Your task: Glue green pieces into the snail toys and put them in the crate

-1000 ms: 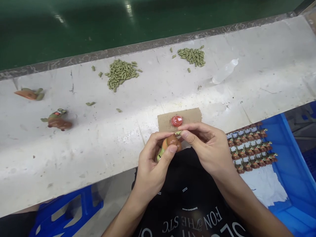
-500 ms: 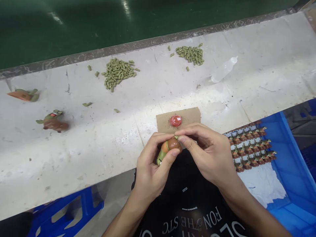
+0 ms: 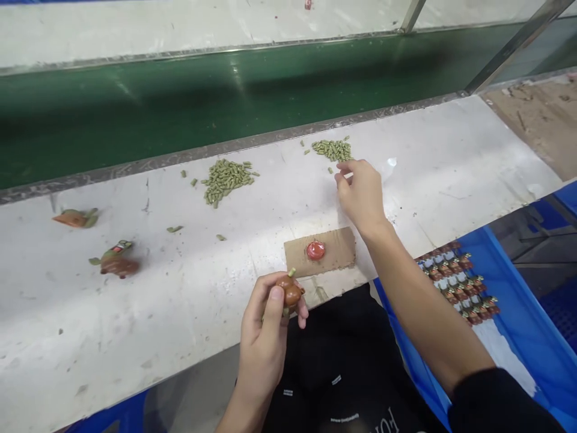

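Note:
A small brown and green figurine (image 3: 291,291) is held in my left hand (image 3: 265,325), above the table's near edge; a short green piece (image 3: 291,272) sticks up from it. My right hand (image 3: 363,195) reaches over the table beside the right pile of small green pieces (image 3: 333,149). Its thumb and fingers are bent with a gap between them, and nothing shows in them. Between the hands, a red disc (image 3: 315,250) rests on a cardboard piece (image 3: 347,245). A larger green pile (image 3: 225,180) lies farther left.
Two more figurines, one brown (image 3: 118,264) and one orange and green (image 3: 76,218), lie at the left of the table. A blue bin (image 3: 518,307) with rows of figurines stands at the lower right. Partly behind my right hand is a clear plastic object (image 3: 391,162).
My right hand has left the figurine and moved forward to the right pile. The figurine has turned in my left hand. The camera view has tilted up.

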Demonstrator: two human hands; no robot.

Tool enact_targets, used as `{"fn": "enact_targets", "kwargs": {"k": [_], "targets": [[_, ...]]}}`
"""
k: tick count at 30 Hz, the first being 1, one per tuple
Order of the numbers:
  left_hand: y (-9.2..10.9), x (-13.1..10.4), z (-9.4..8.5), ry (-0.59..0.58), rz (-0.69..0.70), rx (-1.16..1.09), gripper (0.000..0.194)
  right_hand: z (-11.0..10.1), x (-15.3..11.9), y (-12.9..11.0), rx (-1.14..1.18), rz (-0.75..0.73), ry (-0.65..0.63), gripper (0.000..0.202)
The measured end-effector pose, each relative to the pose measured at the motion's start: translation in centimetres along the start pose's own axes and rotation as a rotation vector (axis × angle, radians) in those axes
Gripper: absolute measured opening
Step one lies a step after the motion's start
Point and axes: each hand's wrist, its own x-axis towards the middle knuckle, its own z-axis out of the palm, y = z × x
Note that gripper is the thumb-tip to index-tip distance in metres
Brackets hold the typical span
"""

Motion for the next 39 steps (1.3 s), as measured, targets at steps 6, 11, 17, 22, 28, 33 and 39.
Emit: {"fn": "enact_targets", "kwargs": {"k": [6,11,17,22,28,33,39], "targets": [[-0.4,-0.2,-1.3,0.005,0.011,0.015,0.031,3.2,5.0,1.1,-0.052,0.023,-0.034,0.019],[-0.4,-0.1,-1.5,-0.007,0.003,0.112,0.03,1.5,2.1,-0.1,0.062,-0.018,-0.153,0.019],[0.2,1.0,-0.9,0.006,-0.019,0.07,0.037,-3.3,-8.9,-1.7,0.555,-0.108,-0.481,0.006],[0.1,1.2,-0.2,-0.058,-0.033,0.092,0.036,-5.1,-14.5,-1.8,0.705,-0.009,-0.564,0.019],[-0.9,0.8,0.8,0.002,0.006,0.162,0.038,-4.6,-15.4,-1.3,0.853,0.238,-0.503,0.008],[-1.4,0.1,1.0,0.048,0.027,0.171,0.036,-3.9,-15.2,-1.1,0.839,0.199,-0.456,0.009],[-0.8,0.1,1.0,-0.111,-0.038,-0.046,0.02,-3.5,-13.0,-0.7,0.454,-0.117,-0.234,0.015]]}}
